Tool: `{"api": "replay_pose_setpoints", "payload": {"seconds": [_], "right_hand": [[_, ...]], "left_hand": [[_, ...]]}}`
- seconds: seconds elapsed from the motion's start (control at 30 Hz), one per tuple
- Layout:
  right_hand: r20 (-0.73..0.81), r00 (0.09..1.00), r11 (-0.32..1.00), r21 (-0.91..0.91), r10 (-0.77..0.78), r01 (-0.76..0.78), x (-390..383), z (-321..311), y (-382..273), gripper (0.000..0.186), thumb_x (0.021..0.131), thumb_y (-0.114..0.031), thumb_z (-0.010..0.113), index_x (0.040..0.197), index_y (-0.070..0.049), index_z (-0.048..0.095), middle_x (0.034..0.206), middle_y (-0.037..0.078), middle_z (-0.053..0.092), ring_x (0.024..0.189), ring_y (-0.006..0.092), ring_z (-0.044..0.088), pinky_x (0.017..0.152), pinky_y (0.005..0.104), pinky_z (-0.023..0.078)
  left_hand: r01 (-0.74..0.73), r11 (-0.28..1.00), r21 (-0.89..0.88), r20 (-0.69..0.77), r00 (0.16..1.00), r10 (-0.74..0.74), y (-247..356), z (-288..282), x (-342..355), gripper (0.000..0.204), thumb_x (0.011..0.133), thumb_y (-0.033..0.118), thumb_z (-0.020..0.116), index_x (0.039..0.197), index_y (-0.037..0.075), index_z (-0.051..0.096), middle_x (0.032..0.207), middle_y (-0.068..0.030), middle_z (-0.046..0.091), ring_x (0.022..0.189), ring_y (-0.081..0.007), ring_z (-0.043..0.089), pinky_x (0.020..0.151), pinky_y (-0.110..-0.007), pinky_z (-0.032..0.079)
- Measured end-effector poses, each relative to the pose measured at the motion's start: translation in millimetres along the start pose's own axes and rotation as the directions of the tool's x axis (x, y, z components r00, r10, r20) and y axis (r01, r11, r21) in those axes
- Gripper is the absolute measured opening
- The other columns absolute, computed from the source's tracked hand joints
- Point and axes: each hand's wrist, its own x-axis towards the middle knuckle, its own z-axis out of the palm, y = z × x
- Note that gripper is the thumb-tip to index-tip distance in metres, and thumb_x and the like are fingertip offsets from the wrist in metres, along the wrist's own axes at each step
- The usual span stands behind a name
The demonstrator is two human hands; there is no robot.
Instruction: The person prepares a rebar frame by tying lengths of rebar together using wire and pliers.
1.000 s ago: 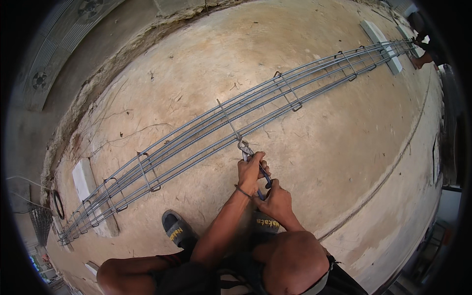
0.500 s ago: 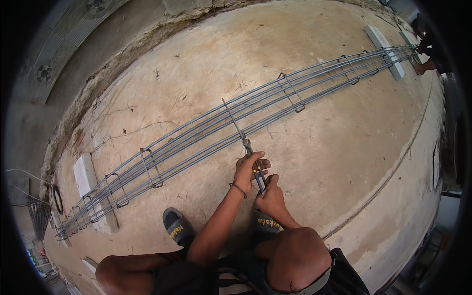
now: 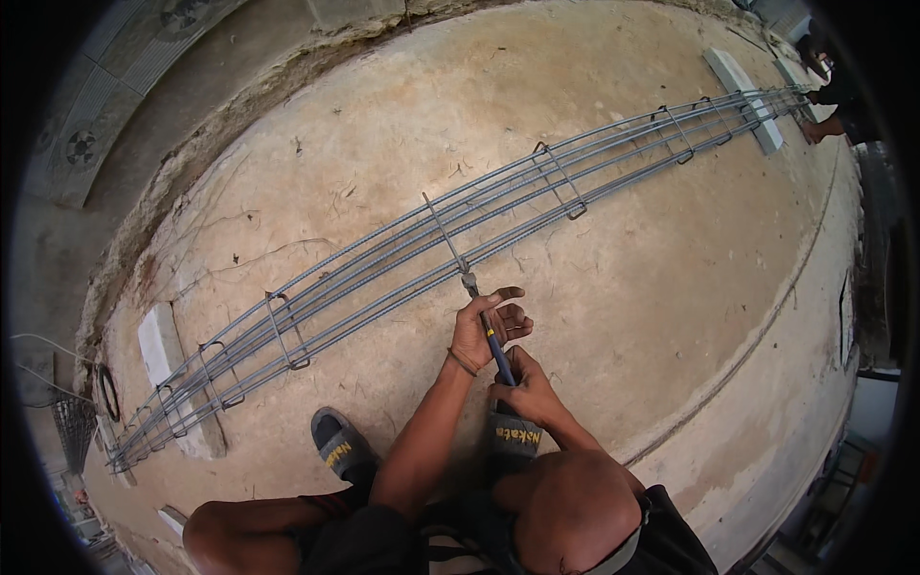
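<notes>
A long cage of steel rebar (image 3: 383, 257) lies diagonally before me, with bent wire stirrups (image 3: 562, 182) around its bars. End-cutting pincers (image 3: 493, 342) with blue and yellow handles point up at the near bars, their jaws at the lower end of a stirrup (image 3: 442, 230). My right hand (image 3: 527, 387) is closed around the handle ends. Against the pincers' upper handles rests my left hand (image 3: 487, 326), palm up, its thumb and fingers apart and loosely bent. Any tie wire at the jaws is too small to make out.
White blocks prop the cage, one at left (image 3: 174, 364) and one at far right (image 3: 743, 96). Another person (image 3: 832, 101) crouches at the cage's far right end. My slippered feet (image 3: 337, 441) stand on the concrete floor (image 3: 652, 307). Black coiled hose lies at far left.
The pincers' handles have come together, where they were spread before. My left hand's fingers have loosened and opened away from the tool. My right hand has turned slightly and stays on the handles.
</notes>
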Motion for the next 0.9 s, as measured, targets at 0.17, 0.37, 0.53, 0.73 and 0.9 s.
{"api": "replay_pose_setpoints", "payload": {"seconds": [0.17, 0.37, 0.53, 0.73, 0.9], "right_hand": [[-0.396, 0.828, 0.728, -0.685, -0.397, 0.021, -2.7, 22.8, 9.2, 0.041, 0.069, -0.019, 0.081, 0.097, -0.006, 0.054, 0.096, 0.016, 0.051, 0.082, 0.0339, 0.057, 0.065, 0.0476, 0.049], [-0.312, 0.911, 0.963, -0.074, -0.268, 0.258, -21.1, 13.7, -7.4, 0.049, 0.077, -0.025, 0.083, 0.108, 0.0, 0.054, 0.084, 0.012, 0.059, 0.07, 0.0209, 0.06, 0.064, 0.0344, 0.05], [-0.134, 0.976, 0.985, -0.027, -0.172, 0.17, -10.2, -17.7, 2.7, 0.032, 0.086, -0.025, 0.076, 0.099, 0.002, 0.064, 0.076, 0.01, 0.062, 0.065, 0.0144, 0.059, 0.061, 0.0305, 0.048], [-0.318, 0.915, 0.968, -0.132, -0.247, 0.216, -6.4, -68.7, 19.2, 0.022, 0.09, -0.022, 0.073, 0.096, -0.001, 0.073, 0.08, 0.012, 0.069, 0.071, 0.0148, 0.061, 0.064, 0.0311, 0.047], [-0.099, 0.975, 0.98, 0.015, -0.197, 0.199, -10.2, -65.8, -8.8, 0.021, 0.093, -0.018, 0.069, 0.102, 0.001, 0.072, 0.087, 0.009, 0.072, 0.08, 0.0097, 0.06, 0.07, 0.0288, 0.048]], "left_hand": [[0.086, 0.94, 0.329, -0.592, 0.795, 0.134, -8.2, 19.2, -17.3, 0.049, 0.085, 0.041, 0.073, 0.109, 0.0, 0.059, 0.089, -0.0144, 0.067, 0.088, -0.0251, 0.069, 0.086, -0.039, 0.056], [-0.042, 0.946, 0.321, -0.481, 0.853, 0.202, -5.5, -1.7, -12.1, 0.03, 0.083, 0.027, 0.068, 0.102, 0.004, 0.061, 0.069, -0.005, 0.06, 0.059, -0.016, 0.059, 0.059, -0.029, 0.049], [-0.07, 0.885, 0.461, -0.379, 0.886, 0.268, -12.2, -15.4, -7.2, 0.04, 0.085, 0.04, 0.066, 0.104, 0.006, 0.061, 0.065, -0.0013, 0.051, 0.05, -0.0094, 0.043, 0.045, -0.026, 0.035], [0.205, 0.669, 0.714, -0.579, 0.71, 0.401, -20.0, -2.4, -27.9, 0.064, 0.089, 0.057, 0.064, 0.123, 0.003, 0.06, 0.075, 0.0002, 0.051, 0.056, -0.0061, 0.039, 0.05, -0.024, 0.036], [0.212, 0.043, 0.976, -0.13, 0.418, 0.899, -36.8, -40.2, -35.8, 0.053, 0.094, 0.046, 0.064, 0.119, 0.0, 0.067, 0.087, -0.0082, 0.067, 0.079, -0.0146, 0.063, 0.076, -0.029, 0.051]]}}
